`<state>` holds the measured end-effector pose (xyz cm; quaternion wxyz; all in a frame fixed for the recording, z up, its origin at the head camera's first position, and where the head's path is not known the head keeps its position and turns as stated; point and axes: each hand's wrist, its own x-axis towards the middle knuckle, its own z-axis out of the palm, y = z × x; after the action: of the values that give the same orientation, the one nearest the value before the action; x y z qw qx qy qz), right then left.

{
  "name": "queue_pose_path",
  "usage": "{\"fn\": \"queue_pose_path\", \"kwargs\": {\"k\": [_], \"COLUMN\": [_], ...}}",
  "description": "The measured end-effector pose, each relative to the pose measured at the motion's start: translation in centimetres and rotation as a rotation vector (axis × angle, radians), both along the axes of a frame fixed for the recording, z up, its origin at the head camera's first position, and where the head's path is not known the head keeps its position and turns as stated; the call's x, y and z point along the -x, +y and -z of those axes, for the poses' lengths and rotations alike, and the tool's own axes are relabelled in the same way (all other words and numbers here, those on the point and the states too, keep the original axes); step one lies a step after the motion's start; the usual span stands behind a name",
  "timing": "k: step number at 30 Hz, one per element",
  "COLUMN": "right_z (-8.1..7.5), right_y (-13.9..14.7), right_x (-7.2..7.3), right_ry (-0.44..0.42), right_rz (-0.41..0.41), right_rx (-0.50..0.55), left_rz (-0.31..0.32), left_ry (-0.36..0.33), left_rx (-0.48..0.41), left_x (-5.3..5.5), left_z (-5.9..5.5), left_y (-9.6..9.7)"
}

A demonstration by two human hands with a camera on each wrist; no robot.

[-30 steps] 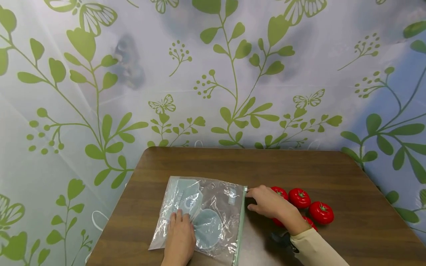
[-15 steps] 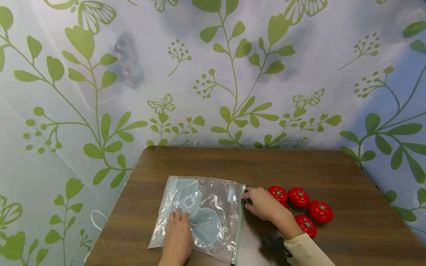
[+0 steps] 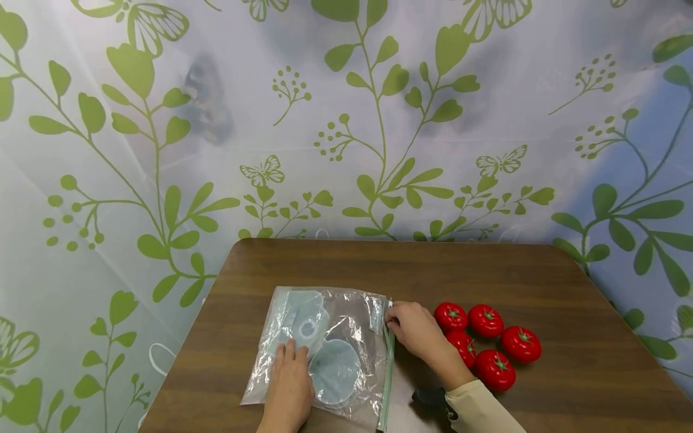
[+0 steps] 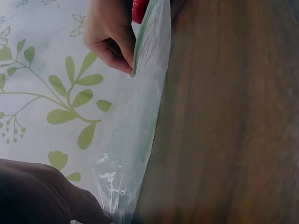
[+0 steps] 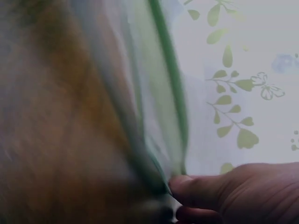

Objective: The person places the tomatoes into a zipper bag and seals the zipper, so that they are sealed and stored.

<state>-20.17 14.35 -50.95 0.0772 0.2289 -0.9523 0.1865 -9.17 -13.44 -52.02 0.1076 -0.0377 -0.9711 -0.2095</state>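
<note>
Behind the brown table (image 3: 346, 264) hangs leaf-printed cloth (image 3: 303, 138).

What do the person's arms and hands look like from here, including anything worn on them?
Both the left hand and the right hand are bare, with no gloves. The right arm wears a plain pale beige sleeve, and a small black device sits by its cuff, probably the wrist camera. No sleeve shows on the left arm in the head view.

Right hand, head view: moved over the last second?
Yes. The right hand has shifted slightly to the person's left, away from the red tomatoes, which are unmoved and now less covered.
</note>
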Motion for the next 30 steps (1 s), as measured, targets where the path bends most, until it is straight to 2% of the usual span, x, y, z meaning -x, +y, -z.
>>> {"fn": "queue_pose_path", "kwargs": {"k": [5,9,14,20,23,25,30], "right_z": [0.7,0.8,0.8,0.6,0.4,0.4,0.3], "right_y": [-0.3,-0.2,0.0,-0.2,-0.3,-0.3,-0.4], "right_x": [0.1,0.0,0.0,0.1,0.1,0.1,0.3], "right_ry": [-0.026,-0.041,-0.044,-0.043,-0.050,-0.051,-0.060], "right_rz": [0.068,0.066,0.061,0.087,0.089,0.090,0.093], "right_rx": [0.041,0.037,0.004,-0.034,-0.050,-0.060,-0.075], "left_rz": [0.000,-0.003,-0.013,-0.025,-0.028,-0.021,-0.021], "left_ry": [0.010,0.015,-0.020,-0.024,-0.020,0.009,0.168], "left_rx": [-0.011,-0.017,-0.028,0.023,0.020,0.002,-0.048], "left_x": [-0.1,-0.1,-0.1,0.0,0.1,0.3,1.0], "left_z": [0.2,0.1,-0.2,-0.4,-0.5,-0.2,1.6], "left_y": [-0.1,-0.1,0.0,-0.3,-0.6,-0.8,-1.1]}}
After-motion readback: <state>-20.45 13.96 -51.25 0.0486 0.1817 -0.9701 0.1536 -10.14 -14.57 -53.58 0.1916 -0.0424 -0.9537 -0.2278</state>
